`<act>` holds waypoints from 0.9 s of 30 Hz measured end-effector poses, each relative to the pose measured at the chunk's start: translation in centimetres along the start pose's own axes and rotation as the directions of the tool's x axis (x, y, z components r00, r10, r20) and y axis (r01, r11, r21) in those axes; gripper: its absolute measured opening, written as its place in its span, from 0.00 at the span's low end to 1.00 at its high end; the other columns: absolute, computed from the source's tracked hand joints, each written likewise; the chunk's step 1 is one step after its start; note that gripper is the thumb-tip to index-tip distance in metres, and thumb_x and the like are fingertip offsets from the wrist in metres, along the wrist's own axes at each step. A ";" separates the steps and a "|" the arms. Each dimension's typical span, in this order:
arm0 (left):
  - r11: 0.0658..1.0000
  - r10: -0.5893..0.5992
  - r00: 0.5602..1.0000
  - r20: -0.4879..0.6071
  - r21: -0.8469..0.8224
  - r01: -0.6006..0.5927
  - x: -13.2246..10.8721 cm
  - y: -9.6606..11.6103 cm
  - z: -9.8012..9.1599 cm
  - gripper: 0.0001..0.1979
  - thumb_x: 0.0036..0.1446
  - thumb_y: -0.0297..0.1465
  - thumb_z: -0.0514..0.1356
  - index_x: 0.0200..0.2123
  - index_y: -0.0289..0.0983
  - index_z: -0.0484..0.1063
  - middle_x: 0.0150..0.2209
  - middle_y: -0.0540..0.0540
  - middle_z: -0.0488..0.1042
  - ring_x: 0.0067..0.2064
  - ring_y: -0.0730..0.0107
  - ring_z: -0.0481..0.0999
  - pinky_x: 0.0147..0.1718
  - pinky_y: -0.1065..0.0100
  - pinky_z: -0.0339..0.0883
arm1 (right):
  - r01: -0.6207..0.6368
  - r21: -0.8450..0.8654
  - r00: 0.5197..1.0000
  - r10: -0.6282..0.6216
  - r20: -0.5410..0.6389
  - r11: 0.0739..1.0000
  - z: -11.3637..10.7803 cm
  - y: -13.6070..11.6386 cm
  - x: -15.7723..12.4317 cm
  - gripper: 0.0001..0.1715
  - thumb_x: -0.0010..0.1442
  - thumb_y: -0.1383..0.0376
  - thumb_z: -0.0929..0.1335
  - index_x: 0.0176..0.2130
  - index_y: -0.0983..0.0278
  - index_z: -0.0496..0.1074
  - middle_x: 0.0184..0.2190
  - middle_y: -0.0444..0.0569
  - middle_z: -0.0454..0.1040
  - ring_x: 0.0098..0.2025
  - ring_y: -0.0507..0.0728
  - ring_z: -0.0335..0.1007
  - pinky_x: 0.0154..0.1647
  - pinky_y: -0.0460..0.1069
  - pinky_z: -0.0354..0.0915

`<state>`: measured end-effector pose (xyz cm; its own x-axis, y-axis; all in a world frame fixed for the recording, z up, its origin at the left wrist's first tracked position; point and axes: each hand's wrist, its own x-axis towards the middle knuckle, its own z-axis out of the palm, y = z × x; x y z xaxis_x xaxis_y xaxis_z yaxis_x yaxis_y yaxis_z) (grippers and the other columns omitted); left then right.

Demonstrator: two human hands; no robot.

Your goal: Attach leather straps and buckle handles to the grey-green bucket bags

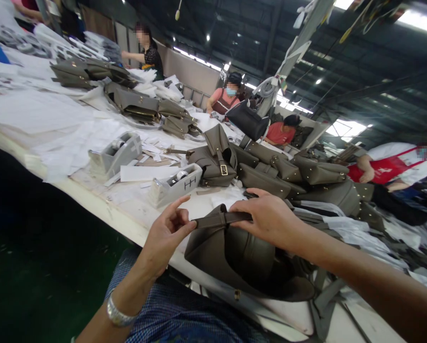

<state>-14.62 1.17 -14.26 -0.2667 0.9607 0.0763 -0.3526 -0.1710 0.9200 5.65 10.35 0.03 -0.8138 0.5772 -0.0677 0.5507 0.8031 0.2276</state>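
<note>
An olive-brown handbag (209, 247) lies at the table's near edge, its mouth gaping toward me. A flat strap (215, 220) of the same colour passes through a loop at the top of the bag. My left hand (172, 224) pinches the strap's left end between thumb and finger. On the other side of the loop, my right hand (266, 214) grips the strap, its fingers partly hiding it. Just beyond my hands sits another olive bag (213, 164) with a gold buckle on its strap.
Two tape dispensers (177, 183) (116, 155) stand left of the bags among paper scraps. Piled olive bags (299, 176) and white wrapping (363, 238) cover the right side. A black bag (247, 121) is farther back. Several people work around the table, one in a red apron (388, 166).
</note>
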 end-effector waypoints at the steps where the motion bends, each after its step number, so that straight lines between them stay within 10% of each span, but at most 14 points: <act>1: 1.000 0.002 1.000 -0.025 0.009 -0.002 -0.2 0.1 -0.5 0.29 0.53 0.30 0.68 0.58 0.44 0.67 0.32 0.54 0.65 0.35 0.76 0.67 0.39 0.74 0.63 | 0.003 -0.012 1.000 -0.003 0.000 1.000 -0.2 -0.2 0.1 0.09 0.59 0.56 0.71 0.40 0.55 0.78 0.29 0.44 0.81 0.37 0.60 0.76 0.57 0.56 0.60; 6: 0.996 -0.029 0.998 -0.050 0.079 0.033 -0.3 0.8 -0.4 0.21 0.55 0.34 0.67 0.51 0.40 0.71 0.39 0.49 0.71 0.42 0.71 0.71 0.42 0.71 0.66 | 0.045 -0.056 0.997 -0.048 -0.061 0.997 -1.3 -0.4 0.3 0.10 0.60 0.56 0.71 0.38 0.59 0.76 0.32 0.48 0.79 0.37 0.60 0.74 0.42 0.53 0.62; 15: 0.939 -0.189 0.959 0.212 0.324 0.114 -0.2 0.3 1.8 0.22 0.59 0.48 0.58 0.24 0.36 0.67 0.19 0.54 0.62 0.21 0.77 0.60 0.21 0.74 0.54 | 0.179 0.005 0.983 -0.179 -0.043 0.984 -1.7 1.3 -0.4 0.15 0.59 0.53 0.72 0.39 0.60 0.79 0.34 0.49 0.81 0.40 0.61 0.76 0.61 0.63 0.54; 27: 0.872 -0.147 0.989 0.032 0.475 0.115 -1.7 -0.4 -4.9 0.20 0.58 0.47 0.60 0.25 0.36 0.71 0.20 0.54 0.61 0.24 0.75 0.59 0.24 0.74 0.54 | 0.086 -0.007 0.996 -0.086 -0.030 0.996 -1.1 1.6 -1.0 0.11 0.58 0.56 0.72 0.38 0.59 0.80 0.33 0.50 0.82 0.39 0.62 0.78 0.61 0.63 0.56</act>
<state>-18.38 -1.47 -16.66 -0.1829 0.9820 -0.0479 0.0878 0.0648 0.9940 7.10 10.89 1.53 -0.8635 0.5011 -0.0582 0.4772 0.8488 0.2276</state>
